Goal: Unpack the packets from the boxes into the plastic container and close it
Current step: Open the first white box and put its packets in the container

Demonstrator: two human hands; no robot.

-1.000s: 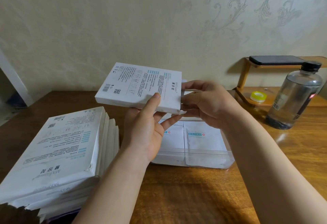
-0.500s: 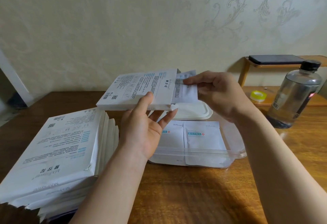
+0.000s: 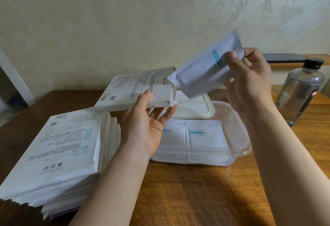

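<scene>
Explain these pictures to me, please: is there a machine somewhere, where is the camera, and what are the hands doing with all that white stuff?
No machine here: a person works with bare hands, and one wide camera worn on the head looks down at them, so all pictures share that view. The left hand holds a flat white box; the right hand pinches a white packet above a clear plastic container that already holds packets. Its white lid lies behind it. A stack of boxes sits to the left on the wooden table, a bottle to the right.
</scene>
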